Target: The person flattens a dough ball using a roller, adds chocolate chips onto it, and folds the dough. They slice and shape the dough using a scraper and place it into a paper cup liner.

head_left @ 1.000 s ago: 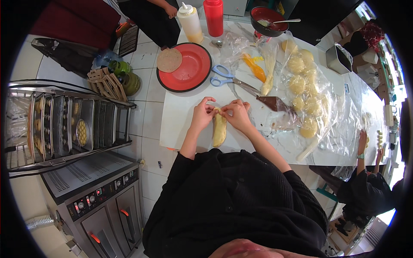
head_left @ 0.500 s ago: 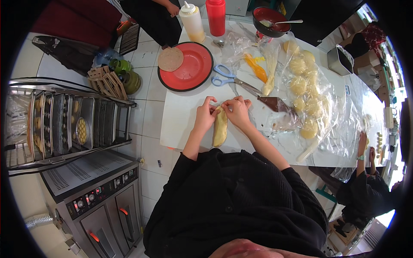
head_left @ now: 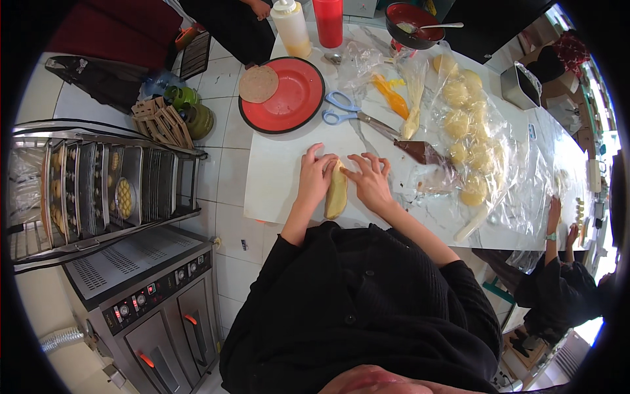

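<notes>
More splay now: right hand (head_left: pixel 373 184) by dough (head_left: pixel 336 195)

- A big, loose black top (head_left: pixel 387 335) with soft folds.
- Small, round, dark buttons (head_left: pixel 350 320) on the front.
- Black sleeves (head_left: pixel 469 292), the right one with thin bumpy lines.
- Bare forearms (head_left: pixel 420 230).
- Bare left hand (head_left: pixel 316 173) and right hand (head_left: pixel 373 186).

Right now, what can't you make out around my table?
Head view:
Dough roll: inside, hidden by its own surface.
Right hand: palm, turned from the camera.
Red bottle: top, cut off by the upper edge.
Dough balls: count, obscured by creased, shiny plastic.
Pieces by the co-worker's hand: too small.
</notes>
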Tool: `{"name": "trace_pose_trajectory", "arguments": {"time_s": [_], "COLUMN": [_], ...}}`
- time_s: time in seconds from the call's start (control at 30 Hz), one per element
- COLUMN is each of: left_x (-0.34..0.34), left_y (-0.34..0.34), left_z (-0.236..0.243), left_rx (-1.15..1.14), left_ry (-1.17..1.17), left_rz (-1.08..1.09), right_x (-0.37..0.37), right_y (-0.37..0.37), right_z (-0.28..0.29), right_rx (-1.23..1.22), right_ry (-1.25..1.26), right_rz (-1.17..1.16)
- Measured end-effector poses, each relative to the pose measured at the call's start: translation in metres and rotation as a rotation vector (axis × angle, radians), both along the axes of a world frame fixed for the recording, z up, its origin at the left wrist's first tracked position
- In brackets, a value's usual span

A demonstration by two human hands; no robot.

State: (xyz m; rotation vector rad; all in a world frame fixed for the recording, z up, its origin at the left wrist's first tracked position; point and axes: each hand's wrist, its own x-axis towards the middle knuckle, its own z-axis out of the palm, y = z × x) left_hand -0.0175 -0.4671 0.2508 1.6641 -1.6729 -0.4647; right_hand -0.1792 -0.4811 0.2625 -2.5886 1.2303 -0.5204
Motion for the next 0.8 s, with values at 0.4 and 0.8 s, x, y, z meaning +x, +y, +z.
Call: {"name": "trace_pose_trajectory", "arguments": {"time_s": [0.4, 0.8], "left_x": [0.007, -0.017], "left_y": [0.035, 0.094], "left_z": [0.019, 0.005], "left_rx": [-0.036, -0.003], "left_ry": [0.140, -0.580], "left_rz": [0.166, -0.067], "right_x": [-0.014, -0.019], "right_y": [0.012, 0.021], "right_z": [0.007, 0.009], "right_rx": [0.000, 0.021], "right_ry": [0.053, 0.188], "right_rz": [-0.009, 0.100]}}
